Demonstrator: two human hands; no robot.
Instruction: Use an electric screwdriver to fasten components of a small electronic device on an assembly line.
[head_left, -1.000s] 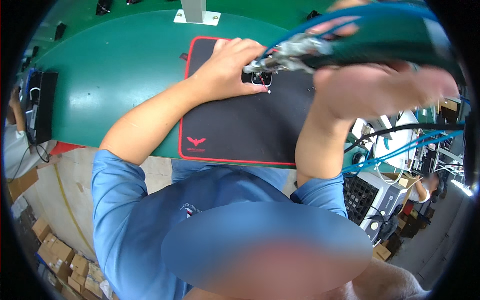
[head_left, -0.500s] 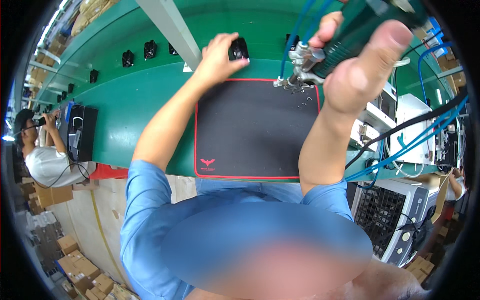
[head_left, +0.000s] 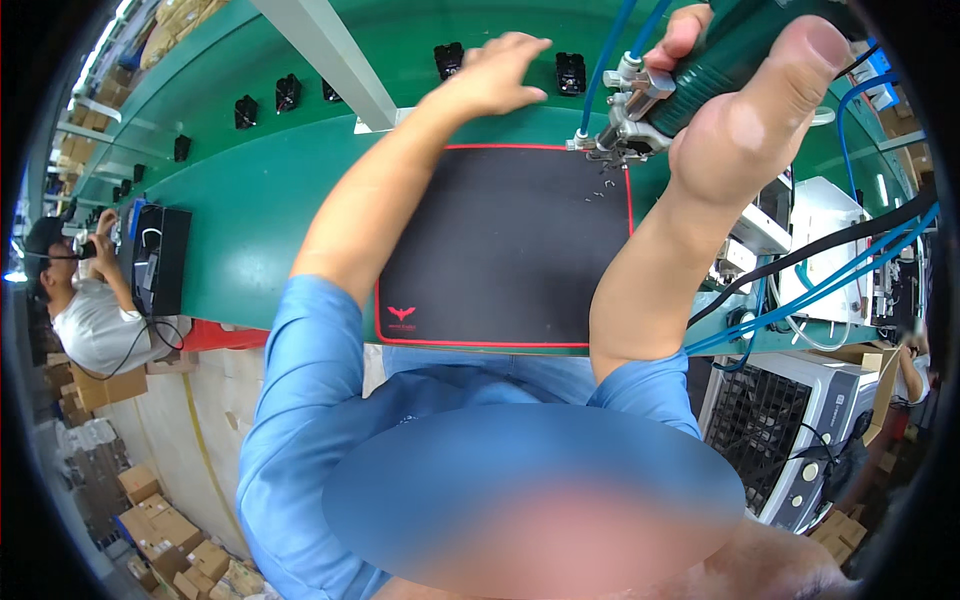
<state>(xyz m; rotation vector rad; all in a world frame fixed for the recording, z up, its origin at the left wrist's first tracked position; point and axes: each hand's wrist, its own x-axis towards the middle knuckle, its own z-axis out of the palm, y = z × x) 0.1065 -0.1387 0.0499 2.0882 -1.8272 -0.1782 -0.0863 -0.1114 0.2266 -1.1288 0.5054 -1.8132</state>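
Note:
My left hand (head_left: 497, 76) reaches over the green surface beyond the mat, empty, with its fingers apart. On its left a small black part (head_left: 449, 60) sits on that surface, and another black part (head_left: 570, 74) lies a little to its right. My right hand (head_left: 735, 140) grips a dark green, ridged power tool (head_left: 718, 72) with a metal head (head_left: 630, 118), thumb laid along the body. Blue hoses (head_left: 603, 60) run into the metal head, which is over the far right corner of the black mat (head_left: 500, 250). Several tiny light bits (head_left: 603, 190) lie near that corner.
A pale post (head_left: 325, 60) rises left of my left hand, with several more black parts (head_left: 288, 92) beyond it. Black and blue cables (head_left: 820, 250) cross the right side near white equipment (head_left: 825, 215). A person (head_left: 85, 300) sits far left by a black box (head_left: 160, 262).
My left hand has let go of the black part, which now sits farther back, and has moved right toward another part. The tool in my right hand has shifted slightly right and away.

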